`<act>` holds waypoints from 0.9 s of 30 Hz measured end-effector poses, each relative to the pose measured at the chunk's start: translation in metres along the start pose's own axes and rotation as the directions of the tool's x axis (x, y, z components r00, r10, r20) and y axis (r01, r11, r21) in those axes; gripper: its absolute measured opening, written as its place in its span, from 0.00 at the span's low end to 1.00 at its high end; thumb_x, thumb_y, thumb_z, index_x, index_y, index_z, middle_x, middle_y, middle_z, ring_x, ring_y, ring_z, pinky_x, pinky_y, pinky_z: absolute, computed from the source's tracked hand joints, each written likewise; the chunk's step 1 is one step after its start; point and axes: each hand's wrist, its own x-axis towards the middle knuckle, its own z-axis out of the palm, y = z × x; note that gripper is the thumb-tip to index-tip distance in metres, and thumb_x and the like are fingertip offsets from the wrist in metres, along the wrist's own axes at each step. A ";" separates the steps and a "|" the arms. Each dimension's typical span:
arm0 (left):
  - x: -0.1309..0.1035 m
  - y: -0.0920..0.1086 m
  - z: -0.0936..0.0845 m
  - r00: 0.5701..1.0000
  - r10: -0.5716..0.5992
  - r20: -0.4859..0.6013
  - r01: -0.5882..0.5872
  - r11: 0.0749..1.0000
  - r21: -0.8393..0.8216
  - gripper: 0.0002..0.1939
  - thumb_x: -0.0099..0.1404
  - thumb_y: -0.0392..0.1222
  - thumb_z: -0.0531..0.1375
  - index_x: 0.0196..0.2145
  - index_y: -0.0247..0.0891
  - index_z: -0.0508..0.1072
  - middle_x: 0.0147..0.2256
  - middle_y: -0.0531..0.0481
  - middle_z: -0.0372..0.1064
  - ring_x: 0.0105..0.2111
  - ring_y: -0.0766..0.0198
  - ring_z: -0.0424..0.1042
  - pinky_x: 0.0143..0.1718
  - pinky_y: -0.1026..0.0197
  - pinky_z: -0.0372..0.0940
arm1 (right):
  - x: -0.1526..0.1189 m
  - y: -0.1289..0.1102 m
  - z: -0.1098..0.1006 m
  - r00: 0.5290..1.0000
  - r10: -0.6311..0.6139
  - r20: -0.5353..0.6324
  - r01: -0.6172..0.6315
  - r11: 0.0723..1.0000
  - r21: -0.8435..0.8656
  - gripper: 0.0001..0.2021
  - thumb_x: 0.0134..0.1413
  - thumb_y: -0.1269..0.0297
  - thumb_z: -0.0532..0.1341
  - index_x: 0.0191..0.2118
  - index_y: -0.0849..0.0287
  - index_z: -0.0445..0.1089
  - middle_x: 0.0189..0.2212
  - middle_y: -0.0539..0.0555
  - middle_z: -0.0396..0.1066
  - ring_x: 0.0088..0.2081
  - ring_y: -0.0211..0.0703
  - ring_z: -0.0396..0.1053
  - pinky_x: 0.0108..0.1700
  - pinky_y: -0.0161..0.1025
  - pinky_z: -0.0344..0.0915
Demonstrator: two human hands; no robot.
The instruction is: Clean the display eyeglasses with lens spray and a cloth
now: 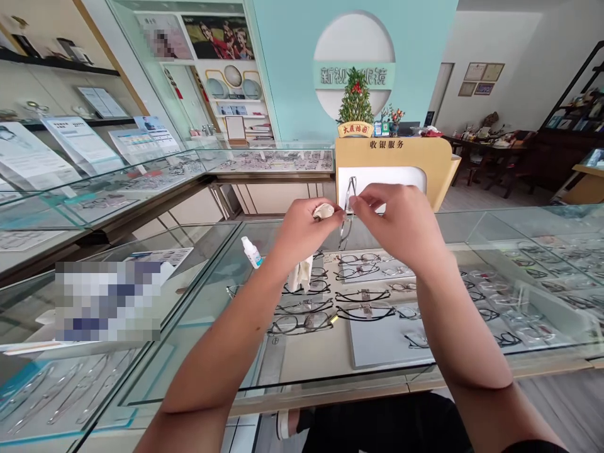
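Note:
A pair of thin-framed glasses [349, 217] is held up on edge between my two hands, above the glass display counter. My left hand [306, 228] is closed round a crumpled pale cloth [302, 274], which hangs below the palm, and its fingertips touch the glasses. Thumb and fingers of my right hand [401, 220] pinch the frame from the other side. A small white bottle [251, 251] with a blue label stands on the counter, left of my left hand.
Rows of glasses [365, 311] lie inside the counter below my hands. Printed papers [108, 302] rest on the left counter. Beyond stands a yellow cashier desk [441, 167] with a plant [355, 100]. More glass cases line the left and right.

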 end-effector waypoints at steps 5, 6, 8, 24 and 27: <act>0.001 -0.007 0.011 0.967 -0.037 0.251 -0.021 0.974 0.227 0.11 0.66 0.50 0.66 0.31 0.42 0.81 0.23 0.54 0.70 0.24 0.62 0.63 0.30 0.57 0.54 | 0.001 0.000 -0.009 0.998 -0.017 -0.059 0.019 0.999 0.038 0.16 0.70 0.55 0.66 0.29 0.52 0.70 0.24 0.54 0.68 0.36 0.52 0.70 0.40 0.47 0.63; 0.001 -0.009 0.014 0.950 -0.032 0.309 -0.059 0.958 0.281 0.09 0.66 0.49 0.65 0.31 0.43 0.80 0.25 0.53 0.72 0.25 0.61 0.64 0.30 0.56 0.54 | 0.001 -0.002 -0.010 0.998 -0.012 -0.054 0.012 1.000 0.011 0.18 0.71 0.54 0.66 0.28 0.52 0.69 0.24 0.54 0.67 0.35 0.51 0.69 0.39 0.47 0.62; 0.000 -0.014 0.022 0.903 -0.010 0.430 -0.177 0.902 0.393 0.06 0.66 0.43 0.64 0.32 0.43 0.80 0.28 0.51 0.75 0.27 0.58 0.68 0.31 0.56 0.55 | 0.001 -0.005 -0.011 0.999 -0.011 -0.046 0.009 0.999 -0.037 0.21 0.72 0.50 0.65 0.27 0.51 0.66 0.22 0.54 0.65 0.33 0.49 0.68 0.37 0.47 0.61; -0.025 -0.053 0.097 0.763 -0.094 0.639 -0.362 0.758 0.543 0.04 0.64 0.33 0.64 0.36 0.39 0.79 0.33 0.41 0.78 0.34 0.50 0.75 0.35 0.54 0.57 | 0.000 -0.015 -0.015 0.997 -0.069 0.023 0.071 0.992 -0.109 0.26 0.72 0.36 0.58 0.24 0.44 0.68 0.16 0.56 0.58 0.34 0.59 0.72 0.31 0.52 0.60; -0.025 -0.063 0.100 0.779 -0.093 0.620 -0.309 0.804 0.508 0.02 0.64 0.37 0.65 0.36 0.41 0.79 0.31 0.42 0.76 0.35 0.49 0.74 0.36 0.54 0.59 | 0.001 -0.016 -0.014 0.997 -0.065 0.028 0.068 0.989 -0.134 0.27 0.72 0.39 0.60 0.22 0.45 0.65 0.15 0.56 0.56 0.29 0.55 0.68 0.29 0.51 0.56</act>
